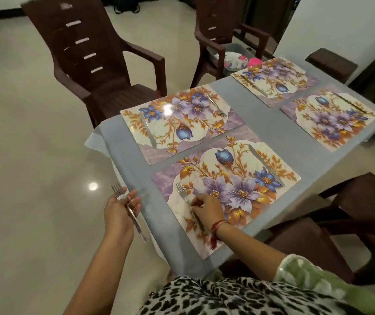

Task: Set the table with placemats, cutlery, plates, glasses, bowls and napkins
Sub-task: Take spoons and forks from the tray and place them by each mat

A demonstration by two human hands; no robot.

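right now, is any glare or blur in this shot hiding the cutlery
Head view: lamp glare hits the left placemat between its cutlery, hiding none; another spot on the floor; far placemats soft and dim; wide-angle curves the table edges; forks in the left hand slightly blurred, the fork the right hand pinches clearer.

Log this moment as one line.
right hand: pinches fork on near placemat | left hand: holds spare forks | knife: on same placemat
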